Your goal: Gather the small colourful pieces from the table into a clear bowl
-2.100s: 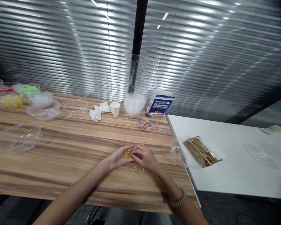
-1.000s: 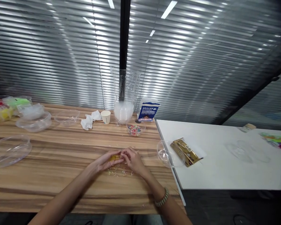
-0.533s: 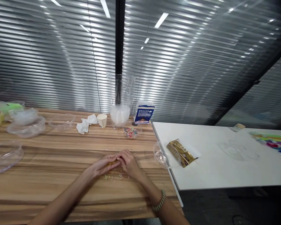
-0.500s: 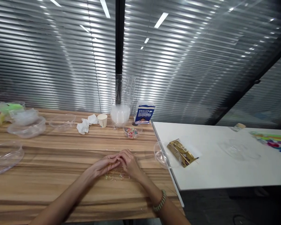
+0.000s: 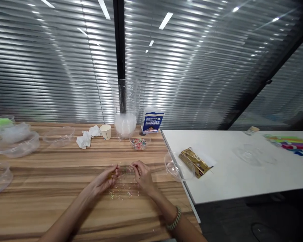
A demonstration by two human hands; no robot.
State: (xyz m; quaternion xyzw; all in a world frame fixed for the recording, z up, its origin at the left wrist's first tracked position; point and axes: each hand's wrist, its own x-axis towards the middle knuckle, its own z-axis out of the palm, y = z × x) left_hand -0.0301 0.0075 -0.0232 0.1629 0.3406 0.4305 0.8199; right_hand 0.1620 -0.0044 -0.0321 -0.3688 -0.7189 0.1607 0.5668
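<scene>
My left hand [image 5: 104,179] is just above the wooden table, palm turned inward, its fingers curled and pressed to the thumb. A small yellowish patch shows by its fingers, too small to name. To its right, my right hand [image 5: 143,176] is closed in a pinch, and whatever is between its fingertips is hidden. Thin, small coloured pieces [image 5: 121,194] lie scattered on the table between and below both hands. Beyond them, a clear bowl [image 5: 139,143] contains many multicoloured bits.
A clear round container [image 5: 175,169] straddles the join with the white table, beside a gold packet [image 5: 195,162]. Along the back are crumpled tissue [image 5: 83,139], a paper cup [image 5: 105,132], a clear bag of white material [image 5: 125,124] and a blue packet [image 5: 153,122]. Clear containers [image 5: 17,148] stand left.
My hands, touching each other half a second ago, have come apart, the left one moving left and the right one slightly right. The view has turned slightly right.
</scene>
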